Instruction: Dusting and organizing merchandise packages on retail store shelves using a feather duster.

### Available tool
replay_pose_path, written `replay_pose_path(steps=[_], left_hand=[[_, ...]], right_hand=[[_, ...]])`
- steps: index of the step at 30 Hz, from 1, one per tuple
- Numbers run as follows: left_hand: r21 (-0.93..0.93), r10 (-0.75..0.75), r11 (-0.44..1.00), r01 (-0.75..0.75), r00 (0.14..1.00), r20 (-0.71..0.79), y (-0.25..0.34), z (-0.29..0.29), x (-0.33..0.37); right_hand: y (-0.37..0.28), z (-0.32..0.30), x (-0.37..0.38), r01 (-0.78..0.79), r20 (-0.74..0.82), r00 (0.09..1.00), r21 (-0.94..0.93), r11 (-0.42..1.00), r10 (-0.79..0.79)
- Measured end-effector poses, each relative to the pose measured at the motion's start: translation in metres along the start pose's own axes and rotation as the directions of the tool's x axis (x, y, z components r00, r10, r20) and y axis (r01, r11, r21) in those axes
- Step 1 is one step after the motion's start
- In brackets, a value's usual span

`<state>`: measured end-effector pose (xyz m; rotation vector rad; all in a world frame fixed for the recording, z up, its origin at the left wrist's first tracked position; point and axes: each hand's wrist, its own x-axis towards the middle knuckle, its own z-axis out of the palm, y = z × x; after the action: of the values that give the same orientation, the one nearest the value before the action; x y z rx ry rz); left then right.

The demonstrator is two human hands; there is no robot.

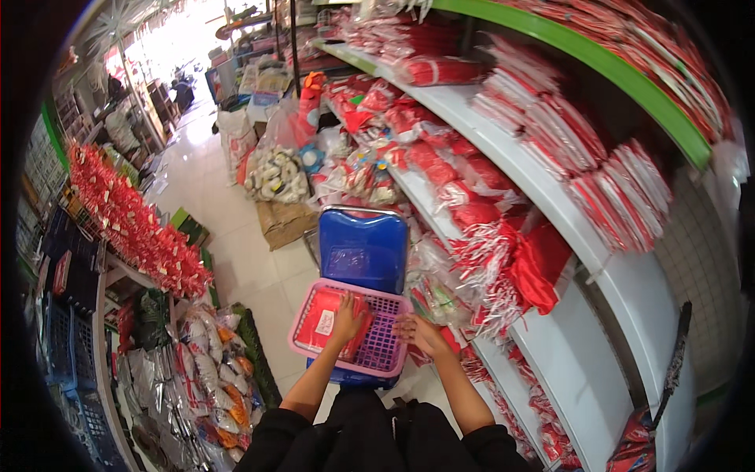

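Note:
A pink and purple plastic basket (384,324) with a lattice bottom rests in front of me on a blue folding chair (363,245). Flat red packets (318,308), one bearing a white label, fill its left side. My left hand (348,321) lies over the packets' right part, fingers stretched and apart. At the basket's right rim is my right hand (422,334), its fingers loosely spread over the edge with nothing visible in them. Purple lattice shows between the two hands.
Close on the right, curved white shelves (464,118) carry red-and-white packaged goods (543,118) and red fringed cloth (503,267). A red tinsel-like row (134,220) and bagged items (220,377) stand at left. Ahead, a cardboard piece (285,223) lies on the tiled floor (236,236).

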<state>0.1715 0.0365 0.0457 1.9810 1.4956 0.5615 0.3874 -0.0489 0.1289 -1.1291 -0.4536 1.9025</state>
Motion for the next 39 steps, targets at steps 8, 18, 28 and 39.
replay_pose_path(steps=[8, 18, 28, 39], left_hand=[[0.092, -0.341, 0.940, 0.329, 0.885, 0.316, -0.144, -0.006, -0.044], [0.160, -0.442, 0.897, 0.412, 0.857, 0.266, -0.206, -0.014, -0.052], [0.125, -0.484, 0.874, 0.469, 0.823, 0.296, -0.205, -0.015, -0.023], [0.157, -0.554, 0.788, 0.596, 0.572, 0.605, -0.202, -0.024, -0.010]], right_hand=[[0.119, -0.017, 0.100, -0.202, -0.118, 0.964, 0.257, 0.945, 0.238], [0.200, 0.014, 0.146, -0.280, -0.278, 0.899, 0.231, 0.932, 0.339], [0.258, 0.015, 0.191, -0.335, -0.594, 0.803, -0.526, 0.782, -0.056], [0.165, 0.040, 0.159, -0.093, -0.415, 0.910, -0.168, 0.981, 0.015]])
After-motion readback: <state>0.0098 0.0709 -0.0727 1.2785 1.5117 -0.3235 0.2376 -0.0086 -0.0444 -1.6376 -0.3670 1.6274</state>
